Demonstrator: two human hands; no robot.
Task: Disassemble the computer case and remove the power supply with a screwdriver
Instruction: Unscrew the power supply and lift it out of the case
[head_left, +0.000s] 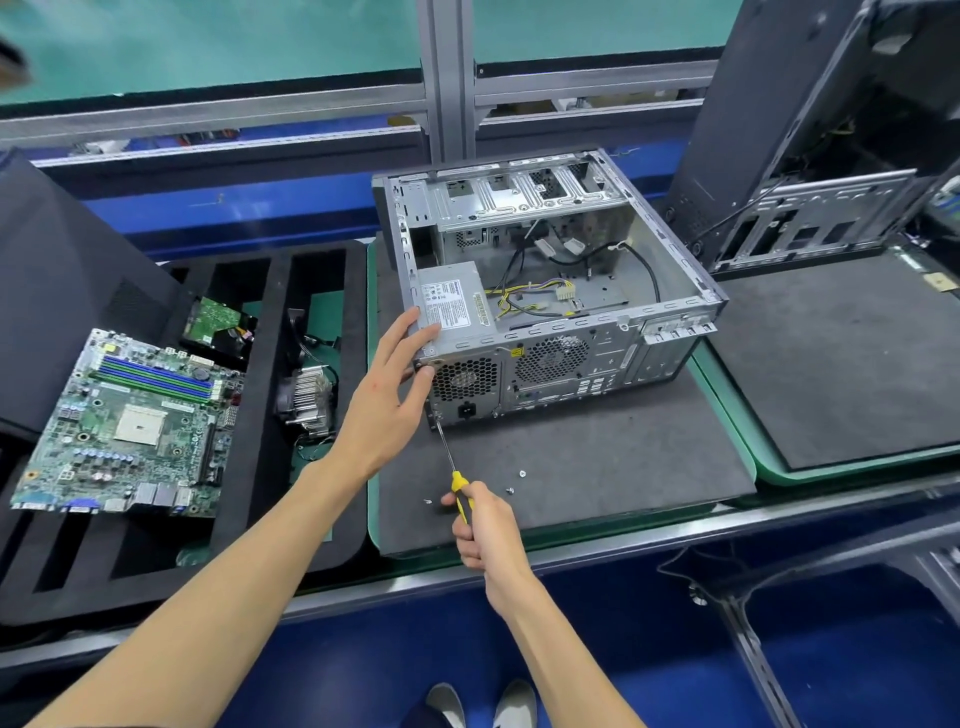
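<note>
Only screwdriver (453, 477) tip at case (566, 364) rear corner — left hand (387, 395) bracing edge

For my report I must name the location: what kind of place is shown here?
Probably a computer disassembly or repair workstation. An opened computer case lies on a work mat, a removed motherboard rests on a foam tray, and another case stands nearby.

Left arm reaches in from lower left, left hand (387, 387) spread open with fingers straight, fingertips resting on the near-left corner of the computer case (550, 291). Right hand (480, 525) sits just in front of the case, fist wrapped round the screwdriver (457, 488) handle, wrist bent, forearm coming up from below.
</note>
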